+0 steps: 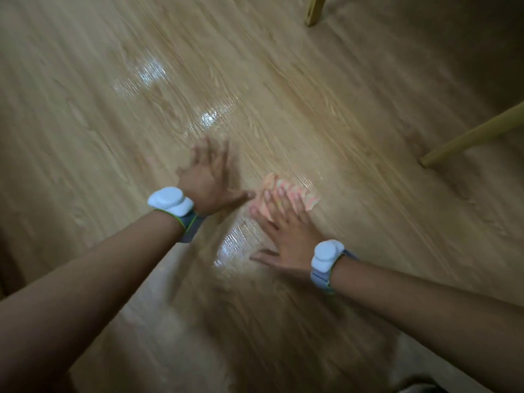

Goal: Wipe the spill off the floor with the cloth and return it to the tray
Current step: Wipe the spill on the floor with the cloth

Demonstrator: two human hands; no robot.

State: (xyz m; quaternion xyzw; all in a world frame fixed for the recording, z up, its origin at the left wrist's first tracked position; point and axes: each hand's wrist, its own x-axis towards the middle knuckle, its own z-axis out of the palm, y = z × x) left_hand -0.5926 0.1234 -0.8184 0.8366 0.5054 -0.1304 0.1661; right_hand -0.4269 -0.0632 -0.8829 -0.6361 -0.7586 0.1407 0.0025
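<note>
Pink striped cloth [286, 194] lies flattened under right hand [286, 236] on glossy wood-grain floor [354, 109].

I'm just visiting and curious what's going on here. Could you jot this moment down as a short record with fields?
setting: wooden floor, seen from above
left hand: fingers spread, flat on or just over the floor, holds nothing
right hand: open, fingers pressing on the cloth
cloth: pinkish, striped, blurred, on the floor
wet patches: shiny streaks ahead of and between the hands
wristbands: white, one on each wrist
furniture legs: wooden, at right
tray: not in view
</note>
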